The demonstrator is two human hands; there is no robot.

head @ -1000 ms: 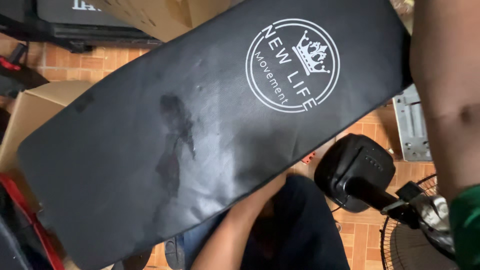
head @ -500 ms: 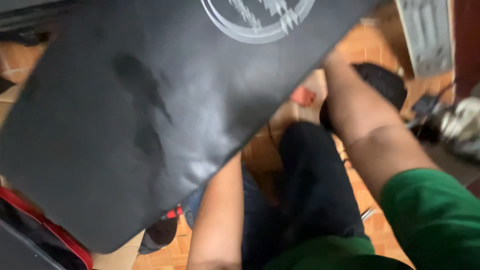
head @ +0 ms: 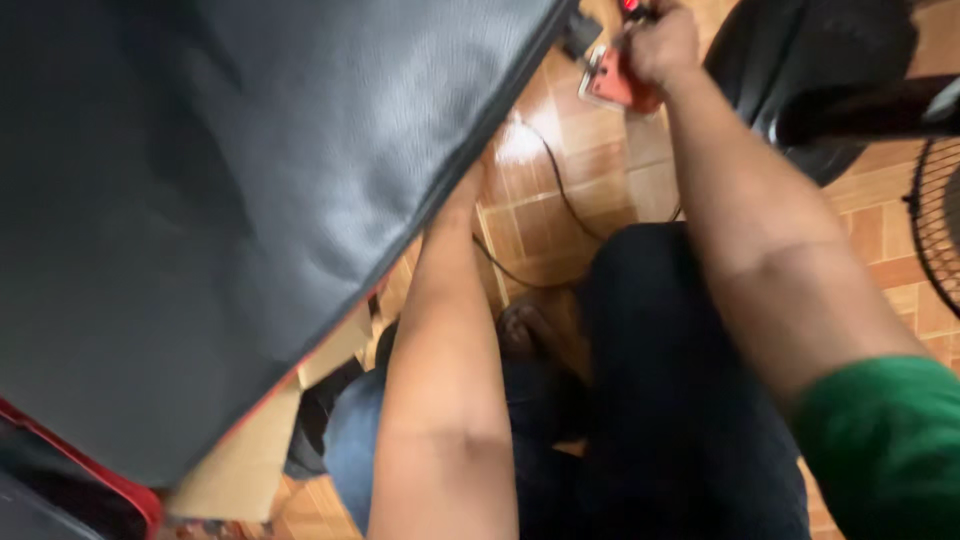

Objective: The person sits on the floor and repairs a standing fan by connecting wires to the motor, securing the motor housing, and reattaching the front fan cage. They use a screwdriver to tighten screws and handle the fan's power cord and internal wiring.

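A big black padded panel (head: 230, 200) fills the left and far part of the view, its long edge running diagonally from near left up to far right, tilted above the tiled floor (head: 560, 160). The left hand (head: 470, 185) reaches up to that lower edge, about midway along it; the forearm leads straight to it, but the fingers are hidden behind the panel, so I cannot tell how they grip. The right hand (head: 660, 45) is far right, well apart from the panel's edge, its fingers closed around a small red tool (head: 615, 80) just above the floor. A black fan base (head: 800, 70) sits right of that hand. The left hand is the nearer one to the panel.
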